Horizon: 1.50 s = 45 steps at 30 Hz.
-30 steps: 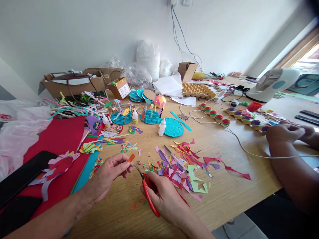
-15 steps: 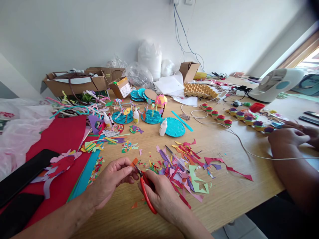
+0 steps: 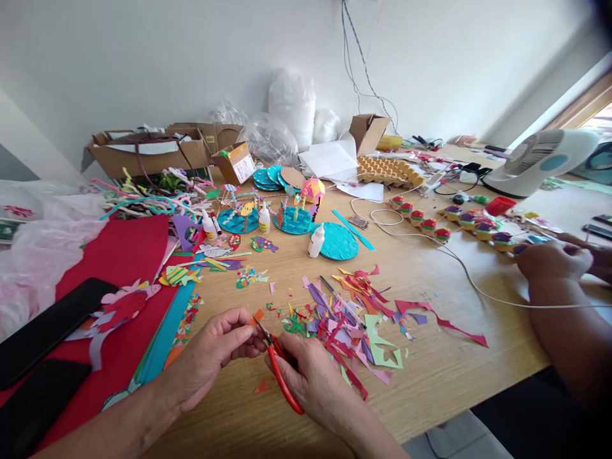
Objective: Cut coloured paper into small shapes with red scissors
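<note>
Between thumb and fingers, my left hand (image 3: pixel 224 341) pinches a small piece of orange paper (image 3: pixel 259 315). My right hand (image 3: pixel 306 366) is wrapped round the handles of red-handled scissors (image 3: pixel 285 382), whose blades point up and left and meet the orange paper. How far the blades are apart I cannot tell. Just beyond my right hand lies a heap of coloured paper scraps (image 3: pixel 342 319), with a pen (image 3: pixel 335 290) on it. A small orange scrap (image 3: pixel 260 387) rests on the table below my hands.
White glue bottles (image 3: pixel 316 241) stand by turquoise discs (image 3: pixel 338 242), two of them carrying paper decorations. At left, phones (image 3: pixel 45 408) lie on red paper (image 3: pixel 115 268). A co-worker's hands (image 3: pixel 549 261) are at right near painted egg-carton strips (image 3: pixel 478 229). A white cable (image 3: pixel 459 271) crosses the table.
The view has shifted slightly, so the background sits a little to the right. Both hands stay close together, with the scissors still at the orange paper.
</note>
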### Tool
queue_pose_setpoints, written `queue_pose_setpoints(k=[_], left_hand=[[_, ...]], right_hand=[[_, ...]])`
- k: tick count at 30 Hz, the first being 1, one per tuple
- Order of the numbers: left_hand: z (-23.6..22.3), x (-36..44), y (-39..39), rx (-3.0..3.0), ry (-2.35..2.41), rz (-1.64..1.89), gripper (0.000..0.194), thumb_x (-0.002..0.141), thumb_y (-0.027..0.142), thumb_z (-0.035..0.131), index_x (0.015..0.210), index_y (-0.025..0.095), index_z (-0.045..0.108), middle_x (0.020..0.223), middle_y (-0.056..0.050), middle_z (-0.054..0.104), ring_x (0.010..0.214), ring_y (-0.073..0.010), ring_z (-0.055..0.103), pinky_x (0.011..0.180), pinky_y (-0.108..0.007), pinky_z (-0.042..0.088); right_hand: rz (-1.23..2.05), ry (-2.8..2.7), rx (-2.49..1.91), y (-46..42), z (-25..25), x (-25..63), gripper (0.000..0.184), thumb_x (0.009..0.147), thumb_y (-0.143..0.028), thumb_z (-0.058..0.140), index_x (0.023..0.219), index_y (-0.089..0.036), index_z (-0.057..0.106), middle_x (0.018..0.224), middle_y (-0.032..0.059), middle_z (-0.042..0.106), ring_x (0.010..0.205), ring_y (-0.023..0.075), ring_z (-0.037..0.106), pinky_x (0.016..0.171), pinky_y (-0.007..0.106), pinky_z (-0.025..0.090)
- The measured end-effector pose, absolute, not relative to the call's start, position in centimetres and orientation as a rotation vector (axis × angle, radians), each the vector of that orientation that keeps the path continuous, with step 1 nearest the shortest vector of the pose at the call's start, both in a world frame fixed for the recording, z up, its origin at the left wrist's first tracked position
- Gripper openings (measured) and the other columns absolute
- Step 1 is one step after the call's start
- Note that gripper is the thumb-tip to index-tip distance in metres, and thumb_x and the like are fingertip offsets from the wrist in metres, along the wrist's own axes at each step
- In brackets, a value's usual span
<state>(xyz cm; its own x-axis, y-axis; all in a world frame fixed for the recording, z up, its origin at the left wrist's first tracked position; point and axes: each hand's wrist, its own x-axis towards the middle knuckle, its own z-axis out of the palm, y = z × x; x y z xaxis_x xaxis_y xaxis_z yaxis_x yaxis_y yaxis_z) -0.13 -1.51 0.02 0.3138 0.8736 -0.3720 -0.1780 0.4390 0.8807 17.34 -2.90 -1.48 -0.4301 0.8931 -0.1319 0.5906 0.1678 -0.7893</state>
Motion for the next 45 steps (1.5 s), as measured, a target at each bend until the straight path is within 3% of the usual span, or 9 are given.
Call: queue_pose_setpoints(k=[9, 13, 18, 22, 26, 31, 37, 45], left_hand=[[-2.6, -2.0, -3.6, 0.790, 1.162, 0.661, 0.018, 0.076, 0.031, 0.063, 0.069, 0.015, 0.057, 0.074, -0.002, 0.066, 0.064, -0.0116, 0.058, 0.058, -0.022, 0.044], [-1.8, -2.6, -2.0, 0.984, 1.224, 0.611, 0.024, 0.074, 0.037, 0.062, 0.065, 0.015, 0.057, 0.058, 0.003, 0.058, 0.054, -0.0098, 0.052, 0.051, -0.021, 0.041], [0.3, -2.2, 1.6, 1.219, 1.168, 0.668, 0.022, 0.075, 0.037, 0.059, 0.068, 0.016, 0.055, 0.062, 0.003, 0.057, 0.057, -0.0103, 0.052, 0.055, -0.022, 0.042], [1.4, -1.8, 4.2, 1.394, 1.110, 0.644, 0.016, 0.079, 0.033, 0.051, 0.073, 0.018, 0.052, 0.070, 0.003, 0.056, 0.063, -0.0109, 0.053, 0.059, -0.023, 0.042], [1.9, -0.9, 5.8, 1.543, 1.035, 0.404, 0.013, 0.077, 0.030, 0.049, 0.072, 0.018, 0.051, 0.067, 0.003, 0.055, 0.060, -0.0110, 0.052, 0.059, -0.025, 0.043], [2.0, 0.3, 6.5, 1.632, 0.957, 0.290, 0.015, 0.078, 0.029, 0.048, 0.069, 0.017, 0.051, 0.066, 0.002, 0.054, 0.059, -0.0119, 0.051, 0.059, -0.025, 0.043], [1.8, 0.6, 6.7, 1.772, 0.922, 0.234, 0.018, 0.081, 0.030, 0.046, 0.071, 0.018, 0.053, 0.063, 0.003, 0.051, 0.061, -0.0130, 0.050, 0.058, -0.024, 0.041], [2.6, 1.5, 6.6, 1.832, 0.929, 0.292, 0.016, 0.082, 0.029, 0.047, 0.076, 0.019, 0.057, 0.067, 0.001, 0.056, 0.063, -0.0146, 0.053, 0.059, -0.024, 0.043]], right_hand=[[1.380, -2.154, -1.406, -3.7, -3.0, 18.4, 0.026, 0.089, -0.030, 0.039, 0.065, -0.019, 0.045, 0.060, -0.0037, 0.046, 0.054, 0.0087, 0.038, 0.048, 0.020, 0.024], [1.407, -2.247, -1.313, -3.2, -2.3, 19.2, 0.029, 0.091, -0.034, 0.036, 0.067, -0.019, 0.044, 0.061, -0.0034, 0.047, 0.055, 0.0091, 0.040, 0.048, 0.020, 0.025], [1.447, -2.287, -1.293, -2.1, -0.9, 20.0, 0.032, 0.091, -0.035, 0.037, 0.064, -0.019, 0.042, 0.057, -0.0043, 0.042, 0.052, 0.0087, 0.038, 0.046, 0.020, 0.024], [1.620, -2.175, -1.274, -1.8, -0.4, 20.3, 0.032, 0.089, -0.037, 0.041, 0.063, -0.019, 0.042, 0.054, -0.0047, 0.041, 0.050, 0.0088, 0.038, 0.045, 0.020, 0.026], [1.868, -1.681, -1.194, -1.6, -0.5, 20.0, 0.027, 0.083, -0.040, 0.048, 0.066, -0.019, 0.042, 0.054, -0.0056, 0.040, 0.046, 0.0084, 0.038, 0.042, 0.019, 0.028], [1.475, -1.297, -1.165, -0.2, -0.4, 19.2, 0.030, 0.063, -0.036, 0.070, 0.073, -0.019, 0.047, 0.065, -0.0049, 0.046, 0.056, 0.0091, 0.041, 0.050, 0.020, 0.034], [1.173, -1.415, -1.263, 1.8, 0.0, 18.3, 0.015, 0.069, -0.024, 0.063, 0.079, -0.018, 0.053, 0.069, -0.0033, 0.052, 0.058, 0.0103, 0.045, 0.052, 0.022, 0.036], [1.121, -1.513, -1.258, 3.3, 0.6, 18.3, 0.016, 0.068, -0.022, 0.060, 0.073, -0.019, 0.046, 0.065, -0.0052, 0.050, 0.055, 0.0092, 0.043, 0.048, 0.020, 0.034]])
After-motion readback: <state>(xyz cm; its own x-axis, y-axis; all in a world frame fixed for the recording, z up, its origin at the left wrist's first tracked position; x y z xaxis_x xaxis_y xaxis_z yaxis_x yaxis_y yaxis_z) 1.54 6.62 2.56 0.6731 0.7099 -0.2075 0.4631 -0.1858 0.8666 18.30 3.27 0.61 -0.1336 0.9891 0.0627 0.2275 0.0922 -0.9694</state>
